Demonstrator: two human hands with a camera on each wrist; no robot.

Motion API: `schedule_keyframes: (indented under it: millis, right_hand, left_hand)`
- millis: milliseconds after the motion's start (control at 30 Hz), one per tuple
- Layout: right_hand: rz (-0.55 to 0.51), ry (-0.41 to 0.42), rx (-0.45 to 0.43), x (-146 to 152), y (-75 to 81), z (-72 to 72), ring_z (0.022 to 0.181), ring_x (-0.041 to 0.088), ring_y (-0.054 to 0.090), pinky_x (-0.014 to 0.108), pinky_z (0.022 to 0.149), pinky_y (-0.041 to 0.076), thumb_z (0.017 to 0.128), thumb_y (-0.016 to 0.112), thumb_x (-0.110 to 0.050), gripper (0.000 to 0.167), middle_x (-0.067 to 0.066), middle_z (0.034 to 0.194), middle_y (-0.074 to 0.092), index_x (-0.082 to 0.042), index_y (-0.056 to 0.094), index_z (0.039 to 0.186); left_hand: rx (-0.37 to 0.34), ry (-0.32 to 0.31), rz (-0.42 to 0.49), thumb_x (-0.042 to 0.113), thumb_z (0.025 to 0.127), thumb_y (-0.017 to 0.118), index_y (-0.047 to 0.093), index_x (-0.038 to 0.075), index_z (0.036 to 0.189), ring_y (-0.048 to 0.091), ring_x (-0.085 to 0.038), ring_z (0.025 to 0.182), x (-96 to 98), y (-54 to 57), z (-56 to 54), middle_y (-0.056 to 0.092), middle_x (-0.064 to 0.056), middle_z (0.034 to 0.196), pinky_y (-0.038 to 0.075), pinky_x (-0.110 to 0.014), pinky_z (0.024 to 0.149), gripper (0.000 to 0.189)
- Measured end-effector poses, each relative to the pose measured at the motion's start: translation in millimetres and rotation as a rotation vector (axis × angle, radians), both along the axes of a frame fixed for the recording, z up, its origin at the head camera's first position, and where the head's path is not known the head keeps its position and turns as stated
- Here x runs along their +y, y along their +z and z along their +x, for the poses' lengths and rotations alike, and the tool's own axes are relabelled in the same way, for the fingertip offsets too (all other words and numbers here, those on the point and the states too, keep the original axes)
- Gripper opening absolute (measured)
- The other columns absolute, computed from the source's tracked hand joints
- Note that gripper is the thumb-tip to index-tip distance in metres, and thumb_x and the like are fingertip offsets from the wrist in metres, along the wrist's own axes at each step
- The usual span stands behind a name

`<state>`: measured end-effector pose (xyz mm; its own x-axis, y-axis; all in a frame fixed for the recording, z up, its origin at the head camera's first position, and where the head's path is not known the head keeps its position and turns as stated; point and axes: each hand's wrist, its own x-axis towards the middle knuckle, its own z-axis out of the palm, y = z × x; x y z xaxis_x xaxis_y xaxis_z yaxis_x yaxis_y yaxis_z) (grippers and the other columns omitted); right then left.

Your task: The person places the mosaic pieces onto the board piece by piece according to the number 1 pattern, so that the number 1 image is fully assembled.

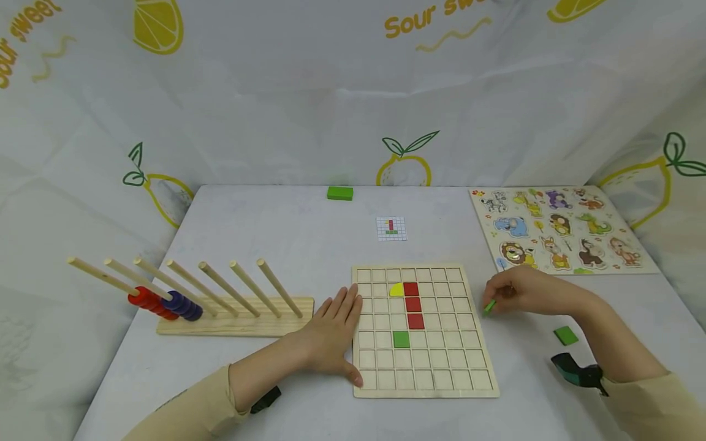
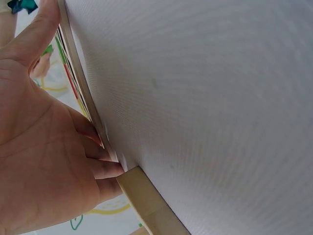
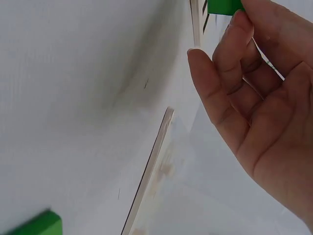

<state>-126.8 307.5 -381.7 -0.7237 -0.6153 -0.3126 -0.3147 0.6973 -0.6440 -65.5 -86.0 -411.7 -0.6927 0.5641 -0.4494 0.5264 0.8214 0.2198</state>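
A wooden grid board [image 1: 447, 361] lies flat on the table, holding a yellow quarter-round piece [image 1: 397, 290], a column of three red square tiles [image 1: 413, 304] and one green square tile [image 1: 401, 339]. Along its left edge rests my left hand [image 1: 333, 334], fingers straight and thumb at the lower left corner. To the right of the board, my right hand [image 1: 515, 293] pinches another green tile [image 1: 489, 307] between thumb and fingertips, above the table. In the right wrist view that green tile [image 3: 224, 6] shows at the top edge. A loose green tile [image 1: 565, 335] lies near the right forearm.
Left of the board stands a wooden peg rack [image 1: 242, 324] with red rings [image 1: 151, 301] and blue rings [image 1: 182, 306]. A small pattern card [image 1: 383, 234] and a green block [image 1: 340, 193] lie toward the back. An animal puzzle board [image 1: 540, 229] occupies the back right.
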Motion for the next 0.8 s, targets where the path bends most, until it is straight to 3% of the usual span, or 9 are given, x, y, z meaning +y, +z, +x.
schedule_keyframes:
  millis: [233,400,800]
  right_hand:
    - [-0.034,0.039,0.008,-21.8,-2.0,3.9,0.073,0.001,0.050,0.020,0.062,0.042,0.087,0.074,-0.027,0.003,-0.011,0.083,0.061,-0.027,0.074,0.090]
    - [-0.040,0.046,0.034,-35.8,-3.1,5.4,0.074,0.000,0.053,0.019,0.066,0.046,0.088,0.074,-0.023,0.003,-0.012,0.084,0.065,-0.026,0.073,0.089]
    - [-0.134,0.026,-0.007,-70.7,-8.3,8.9,0.074,0.003,0.055,0.021,0.067,0.049,0.090,0.072,-0.022,0.006,-0.009,0.080,0.064,-0.022,0.069,0.095]
  left_hand:
    - [-0.005,0.005,0.007,0.075,0.068,0.071,0.001,0.003,0.159,-0.006,-0.034,0.157,0.3,0.8,0.6,-0.015,-0.016,0.167,0.016,-0.051,0.126,0.136]
    - [-0.003,0.005,0.006,0.074,0.068,0.072,0.001,0.003,0.159,-0.006,-0.034,0.157,0.7,2.1,1.2,-0.014,-0.016,0.167,0.016,-0.051,0.126,0.135]
    - [0.005,-0.002,0.002,0.074,0.069,0.071,0.002,0.002,0.159,-0.005,-0.035,0.157,0.0,3.9,0.8,-0.014,-0.018,0.167,0.016,-0.051,0.126,0.134]
